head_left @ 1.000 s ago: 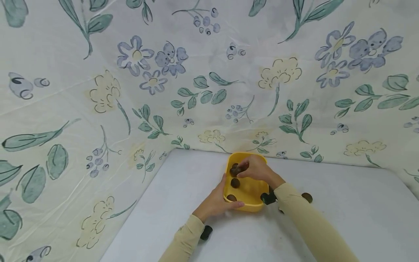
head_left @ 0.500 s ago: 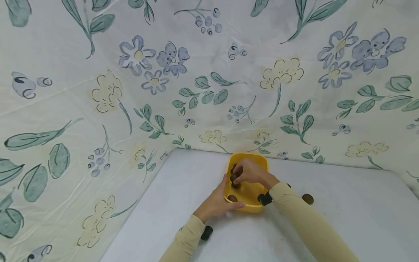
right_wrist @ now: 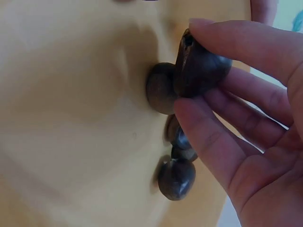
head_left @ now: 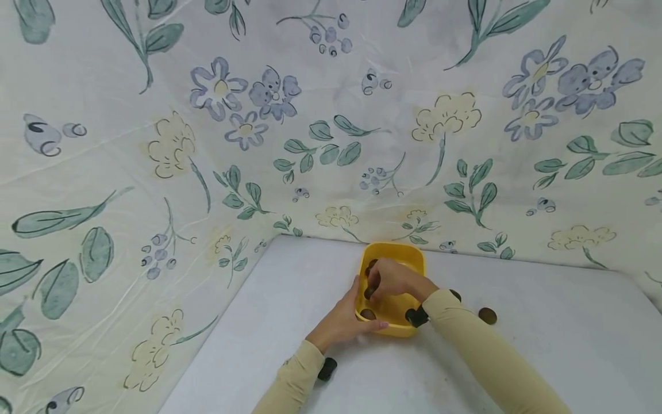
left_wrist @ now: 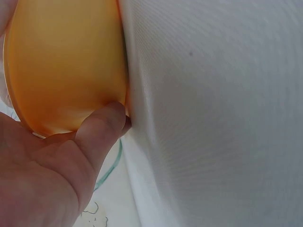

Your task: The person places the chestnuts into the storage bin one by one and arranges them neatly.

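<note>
A yellow plastic container [head_left: 388,330] stands on the white table. My left hand [head_left: 338,322] holds its near left corner, fingers along the left wall and thumb across the near side; in the left wrist view the thumb [left_wrist: 102,130] presses the yellow wall. Inside the container, my right hand [head_left: 395,282] pinches a glossy dark brown chestnut [right_wrist: 201,71] with a split shell. Close behind it, another chestnut [right_wrist: 161,89] lies on the container floor. Several more, such as the chestnut [right_wrist: 176,179], lie in a row beyond the fingers. One chestnut [head_left: 368,314] sits in the near left corner.
Right of the container, a chestnut [head_left: 487,315] lies on the table, and another chestnut [head_left: 455,295] shows partly behind the right sleeve. Dark wrist cameras sit at the right wrist and left wrist [head_left: 327,369]. A flower-patterned cloth [head_left: 331,172] hangs behind and left of the table.
My right hand has moved slightly nearer along the container's left side, keeping a chestnut in its fingertips. My left hand has stayed on the container corner.
</note>
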`<state>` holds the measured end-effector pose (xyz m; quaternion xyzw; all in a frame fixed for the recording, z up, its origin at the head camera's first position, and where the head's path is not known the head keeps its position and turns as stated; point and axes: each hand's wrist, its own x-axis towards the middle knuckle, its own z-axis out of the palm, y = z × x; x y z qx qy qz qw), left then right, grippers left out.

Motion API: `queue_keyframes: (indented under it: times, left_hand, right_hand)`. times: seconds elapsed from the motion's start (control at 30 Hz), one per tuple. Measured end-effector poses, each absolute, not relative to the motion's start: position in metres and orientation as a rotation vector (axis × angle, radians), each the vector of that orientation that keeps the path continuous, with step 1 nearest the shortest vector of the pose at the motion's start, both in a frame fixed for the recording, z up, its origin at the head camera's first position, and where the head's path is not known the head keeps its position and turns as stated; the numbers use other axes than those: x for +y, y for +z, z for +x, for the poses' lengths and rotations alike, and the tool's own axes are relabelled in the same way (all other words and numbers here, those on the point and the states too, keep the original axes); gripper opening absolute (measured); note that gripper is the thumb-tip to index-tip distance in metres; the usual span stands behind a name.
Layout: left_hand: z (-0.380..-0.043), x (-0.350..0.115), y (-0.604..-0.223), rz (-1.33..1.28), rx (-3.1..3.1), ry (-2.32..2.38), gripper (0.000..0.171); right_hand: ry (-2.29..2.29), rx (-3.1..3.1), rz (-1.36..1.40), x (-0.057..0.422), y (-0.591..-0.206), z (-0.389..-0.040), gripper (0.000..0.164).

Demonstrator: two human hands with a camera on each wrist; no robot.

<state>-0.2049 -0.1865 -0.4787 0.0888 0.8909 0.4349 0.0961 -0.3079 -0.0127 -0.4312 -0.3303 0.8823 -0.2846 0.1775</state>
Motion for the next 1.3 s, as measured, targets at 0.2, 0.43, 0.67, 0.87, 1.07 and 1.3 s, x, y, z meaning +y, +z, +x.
queue_keyframes:
  times: [0.2, 0.43, 0.67, 0.87, 1.07, 1.3]
  left_hand:
    - [-0.204, -0.186, -0.48, 0.262, 2.63, 1.289, 0.127]
    - [-0.205, -0.185, -0.481, 0.272, 2.643, 1.273, 0.127]
    - [-0.205, -0.185, -0.479, 0.276, 2.652, 1.271, 0.127]
    - [-0.204, -0.185, -0.478, 0.261, 2.65, 1.273, 0.126]
    - [-0.202, -0.186, -0.477, 0.248, 2.65, 1.259, 0.126]
    - [-0.202, -0.188, -0.477, 0.277, 2.65, 1.274, 0.128]
  right_hand:
    - [-0.778, 2.494, -0.913, -0.013, -0.432, -0.308, 0.013]
    - [-0.724, 2.52, -0.896, -0.015, -0.432, -0.309, 0.014]
    - [-0.639, 2.535, -0.887, -0.021, -0.43, -0.309, 0.014]
    - [-0.569, 2.538, -0.829, -0.024, -0.429, -0.306, 0.016]
    - [-0.527, 2.548, -0.792, -0.027, -0.431, -0.306, 0.016]
    - [-0.632, 2.559, -0.853, -0.023, -0.421, -0.306, 0.019]
